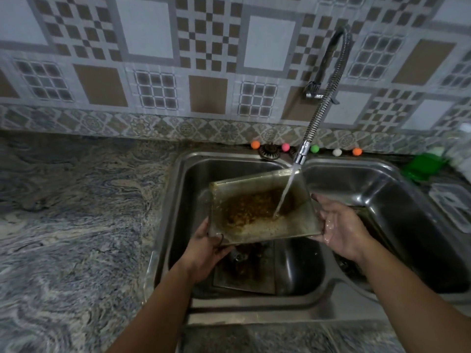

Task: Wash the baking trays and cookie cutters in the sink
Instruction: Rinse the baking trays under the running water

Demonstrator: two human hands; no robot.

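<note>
A rectangular metal baking tray [230, 192] with brown burnt residue in its middle is held tilted over the left basin of the steel sink [178, 225]. My left hand [207, 247] grips its near left corner, thumb over the rim. My right hand [336, 225] supports its right edge, palm up and wet. Water from the flexible tap [309, 135] runs onto the tray's dirty centre. Another dark tray [244, 273] lies on the basin floor below. No cookie cutters are visible.
The right basin [382, 207] holds something dark near its drain. A green object [420, 166] and a clear plastic container [451, 202] sit at the right. Coloured balls [285, 147] line the back ledge. A marbled stone counter [76, 212] extends left.
</note>
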